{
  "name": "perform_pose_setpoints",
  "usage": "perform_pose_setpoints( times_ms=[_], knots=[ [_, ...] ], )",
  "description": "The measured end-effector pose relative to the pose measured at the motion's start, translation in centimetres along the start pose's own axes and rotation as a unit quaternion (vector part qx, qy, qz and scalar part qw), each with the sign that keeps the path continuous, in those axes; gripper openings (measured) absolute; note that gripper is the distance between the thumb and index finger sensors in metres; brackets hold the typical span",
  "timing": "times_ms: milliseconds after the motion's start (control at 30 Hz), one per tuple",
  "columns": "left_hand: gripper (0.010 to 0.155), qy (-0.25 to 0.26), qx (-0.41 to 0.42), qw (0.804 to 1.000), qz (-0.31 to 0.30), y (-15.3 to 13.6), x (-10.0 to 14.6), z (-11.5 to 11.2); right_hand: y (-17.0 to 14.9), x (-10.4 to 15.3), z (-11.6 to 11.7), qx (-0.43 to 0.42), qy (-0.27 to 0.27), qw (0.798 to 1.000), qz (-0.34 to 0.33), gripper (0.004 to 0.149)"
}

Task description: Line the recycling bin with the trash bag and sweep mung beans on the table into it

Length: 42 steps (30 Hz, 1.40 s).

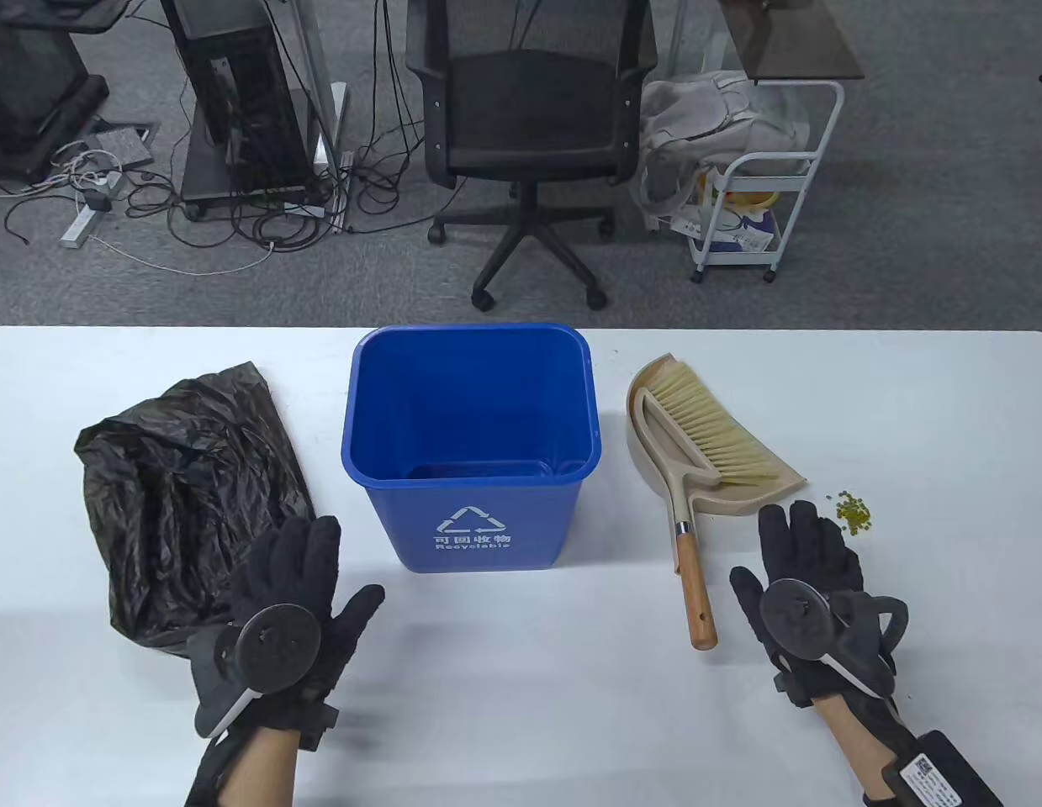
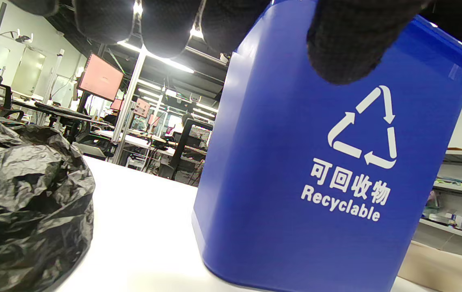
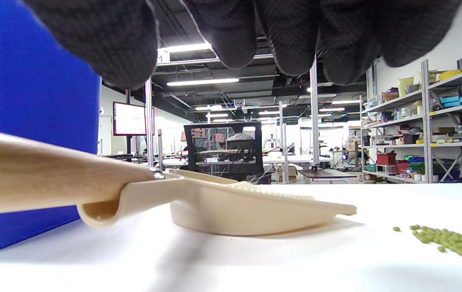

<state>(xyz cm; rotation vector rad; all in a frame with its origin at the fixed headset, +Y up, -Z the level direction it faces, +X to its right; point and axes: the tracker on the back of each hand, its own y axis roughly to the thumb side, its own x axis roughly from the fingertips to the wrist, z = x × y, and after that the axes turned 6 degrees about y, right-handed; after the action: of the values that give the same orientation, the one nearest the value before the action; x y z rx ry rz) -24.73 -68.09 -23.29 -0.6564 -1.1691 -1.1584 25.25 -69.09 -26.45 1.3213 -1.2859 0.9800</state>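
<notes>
A blue recycling bin [image 1: 470, 437] [image 2: 316, 174] [image 3: 20, 129] stands unlined at the table's middle. Left of it lies a crumpled black trash bag [image 1: 184, 496] [image 2: 24, 202]. My left hand [image 1: 293, 580] hovers flat over the bag's near right edge, fingers straight, holding nothing. A beige dustpan [image 1: 655, 441] [image 3: 247, 211] with a brush [image 1: 714, 433] laid in it lies right of the bin, the brush's wooden handle [image 1: 697, 588] [image 3: 44, 174] pointing toward me. A small heap of green mung beans [image 1: 855, 508] [image 3: 446, 238] sits further right. My right hand [image 1: 811, 555] hangs empty between handle and beans.
The white table [image 1: 521, 689] ends just behind the bin. Beyond it stand an office chair [image 1: 533, 143], a white trolley [image 1: 764, 202] and a cabinet with loose cables [image 1: 235, 109] on the floor.
</notes>
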Motion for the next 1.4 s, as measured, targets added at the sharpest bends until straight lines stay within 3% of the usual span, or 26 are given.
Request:
perform_pose_setpoints(
  times_ms=[367,567,733,867,933,1033,1133,1200,1267,1367,1400],
  knots=[
    [0.081,-0.023,0.006,1.0,0.008,0.4,-0.6,1.1,0.5,0.2,0.1,0.0,0.011,1.0,-0.014,0.08],
    [0.08,-0.028,-0.002,0.999,0.019,-2.0,-1.5,3.8,0.3,0.2,0.0,-0.004,0.01,1.0,-0.014,0.079],
    [0.081,-0.077,-0.065,0.995,0.016,-5.0,-1.8,5.6,0.0,0.2,-0.2,-0.012,0.012,1.0,-0.011,0.079],
    [0.085,-0.158,-0.144,0.976,0.029,-7.9,-1.8,5.3,-0.1,0.1,-0.2,-0.014,0.016,1.0,-0.012,0.078],
    [0.088,-0.204,-0.196,0.958,0.039,-9.5,-1.8,4.3,-0.1,0.1,-0.2,-0.012,0.019,1.0,-0.012,0.078],
    [0.094,-0.251,-0.266,0.929,0.052,-11.3,-1.5,2.5,0.0,0.1,-0.1,-0.011,0.022,1.0,-0.013,0.077],
    [0.095,-0.267,-0.321,0.907,0.061,-12.7,-1.3,0.7,0.2,0.1,0.0,-0.009,0.025,1.0,-0.013,0.077],
    [0.088,-0.26,-0.346,0.899,0.068,-13.5,-1.3,-0.3,0.2,0.2,0.0,-0.007,0.026,1.0,-0.013,0.077],
    [0.07,-0.24,-0.364,0.898,0.065,-13.9,-1.3,-0.9,0.3,0.1,0.0,-0.006,0.026,1.0,-0.013,0.076],
    [0.041,-0.214,-0.362,0.906,0.044,-13.8,-1.5,-1.3,0.3,0.1,0.1,-0.006,0.026,1.0,-0.012,0.077],
    [0.04,-0.204,-0.353,0.912,0.035,-13.4,-1.7,-1.3,0.4,0.1,0.1,-0.007,0.026,1.0,-0.011,0.077]
  ],
)
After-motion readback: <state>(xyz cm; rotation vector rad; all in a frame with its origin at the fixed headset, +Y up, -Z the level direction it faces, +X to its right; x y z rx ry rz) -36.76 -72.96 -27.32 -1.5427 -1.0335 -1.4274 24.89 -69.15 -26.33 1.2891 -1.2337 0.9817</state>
